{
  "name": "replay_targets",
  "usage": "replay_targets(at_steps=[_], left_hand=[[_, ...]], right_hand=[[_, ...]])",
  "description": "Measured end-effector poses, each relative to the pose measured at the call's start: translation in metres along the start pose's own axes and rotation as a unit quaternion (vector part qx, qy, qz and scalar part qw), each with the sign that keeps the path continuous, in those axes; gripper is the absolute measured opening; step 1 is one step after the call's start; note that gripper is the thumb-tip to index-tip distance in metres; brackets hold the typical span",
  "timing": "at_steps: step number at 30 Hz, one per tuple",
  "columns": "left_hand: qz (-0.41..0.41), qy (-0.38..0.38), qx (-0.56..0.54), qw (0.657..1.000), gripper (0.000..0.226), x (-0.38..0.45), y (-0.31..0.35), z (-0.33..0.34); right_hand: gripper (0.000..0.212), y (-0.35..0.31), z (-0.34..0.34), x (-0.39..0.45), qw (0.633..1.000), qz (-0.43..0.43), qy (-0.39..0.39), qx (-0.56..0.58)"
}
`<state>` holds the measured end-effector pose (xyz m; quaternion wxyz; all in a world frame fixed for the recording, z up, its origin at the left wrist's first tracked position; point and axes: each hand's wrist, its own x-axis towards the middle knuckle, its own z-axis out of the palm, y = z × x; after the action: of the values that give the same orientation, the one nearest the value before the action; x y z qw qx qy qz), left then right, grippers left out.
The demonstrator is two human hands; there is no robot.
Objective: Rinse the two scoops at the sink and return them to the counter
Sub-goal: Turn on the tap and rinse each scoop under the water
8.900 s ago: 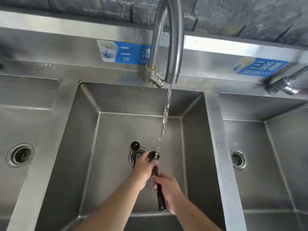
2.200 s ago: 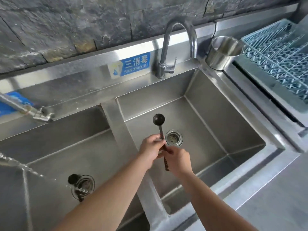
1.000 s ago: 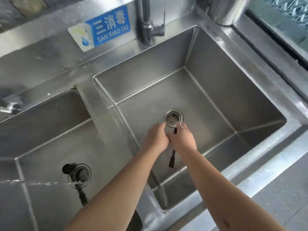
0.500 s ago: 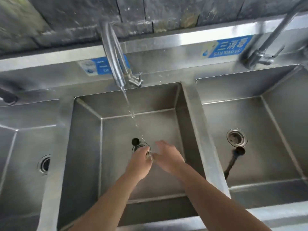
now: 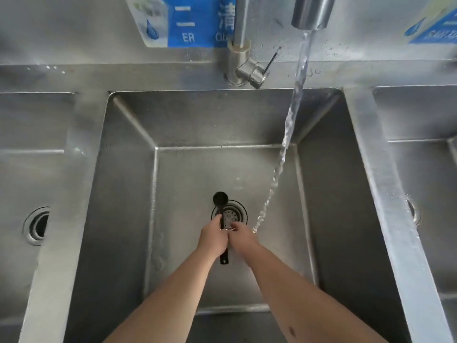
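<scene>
change: we've closed both hands on the black plastic scoop [image 5: 220, 198] over the round steel drain [image 5: 232, 215]; 0.5 s ago they hovered apart
left hand [image 5: 213, 240]: clenched round handle
right hand [image 5: 243, 238]: pinching handle
blue label [image 5: 184, 21]: "ER"

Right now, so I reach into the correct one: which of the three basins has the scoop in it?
The middle basin, under the running tap: both hands hold the black scoop over its drain. In the left and right basins, only partly in view, no scoop shows.

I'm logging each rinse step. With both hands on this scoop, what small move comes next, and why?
Probably shift the black long-handled scoop right, into the stream of tap water. Left hand and right hand hold its handle, but the water falls just right of them, missing the bowl.
</scene>
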<state>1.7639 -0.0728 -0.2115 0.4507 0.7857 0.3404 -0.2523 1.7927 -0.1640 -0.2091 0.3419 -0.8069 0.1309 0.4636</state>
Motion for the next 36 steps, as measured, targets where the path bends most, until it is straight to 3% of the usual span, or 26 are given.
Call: replay_targets(at_steps=[3,9,12,14,17,21,25,36], left_hand=[[-0.021,0.03,-0.041,0.998,0.05,0.01,-0.008,0.005],[-0.003,0.02,-0.052,0.998,0.024,-0.003,-0.008,0.001],[-0.038,0.002,-0.176,0.984,0.025,-0.028,0.016,-0.003],[-0.064,-0.03,-0.295,0.953,0.031,-0.049,0.037,-0.008],[-0.039,-0.063,-0.369,0.926,0.046,-0.074,0.07,-0.016],[0.033,-0.103,-0.368,0.924,0.05,-0.114,0.113,-0.026],[0.078,-0.126,-0.378,0.914,0.041,-0.14,0.134,-0.033],[0.108,-0.063,-0.355,0.927,0.052,-0.16,0.131,-0.06]], right_hand=[[0.035,0.003,0.012,0.009,0.998,0.0,-0.022,0.067],[0.019,0.01,0.005,-0.013,0.997,-0.009,0.055,0.049],[0.017,0.013,-0.019,-0.052,0.994,-0.015,0.064,0.084],[0.016,0.016,-0.041,-0.083,0.993,-0.031,0.1,0.051],[0.019,0.02,-0.07,-0.126,0.988,-0.057,0.14,-0.001],[0.027,0.016,-0.105,-0.175,0.984,-0.075,0.159,0.002],[0.027,0.013,-0.13,-0.202,0.981,-0.107,0.163,0.011],[0.022,0.002,-0.138,-0.225,0.983,-0.146,0.107,-0.037]])
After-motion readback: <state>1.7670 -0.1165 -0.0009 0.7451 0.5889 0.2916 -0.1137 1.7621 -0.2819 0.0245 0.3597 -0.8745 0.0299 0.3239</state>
